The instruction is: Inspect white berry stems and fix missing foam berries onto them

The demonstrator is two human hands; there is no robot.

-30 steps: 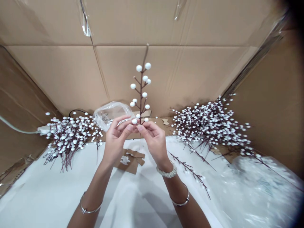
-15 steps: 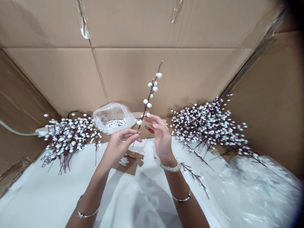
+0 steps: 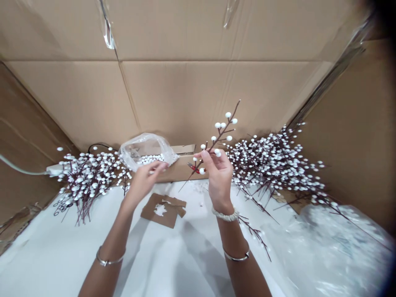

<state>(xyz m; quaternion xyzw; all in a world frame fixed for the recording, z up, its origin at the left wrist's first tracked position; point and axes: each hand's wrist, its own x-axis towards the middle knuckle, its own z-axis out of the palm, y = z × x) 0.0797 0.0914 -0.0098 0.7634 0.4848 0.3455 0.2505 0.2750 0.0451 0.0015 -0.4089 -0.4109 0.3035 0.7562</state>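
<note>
My right hand (image 3: 220, 177) grips a brown artificial berry branch (image 3: 220, 136) by its lower part, between thumb and fingers. White round berries sit along the branch, which leans up to the right with its bare stem end pointing down left. My left hand (image 3: 145, 179) is off the branch, in front of a clear plastic bag (image 3: 123, 152) of loose white berries (image 3: 151, 158). Its fingers are loosely stretched, and no object shows in them. A red-handled cutter (image 3: 193, 167) lies behind the branch's lower end, partly hidden.
Bunches of white-berried branches lie at left (image 3: 89, 173) and right (image 3: 269, 165). A torn cardboard piece (image 3: 167, 216) rests on the white table (image 3: 173, 264). A bare-looking twig (image 3: 256, 235) and clear plastic wrap (image 3: 340, 247) lie at right. Cardboard walls (image 3: 185, 90) enclose the table.
My left hand has let go of the branch and moved left toward the bag. My right hand now holds the branch, shifted right and tilted further over.
</note>
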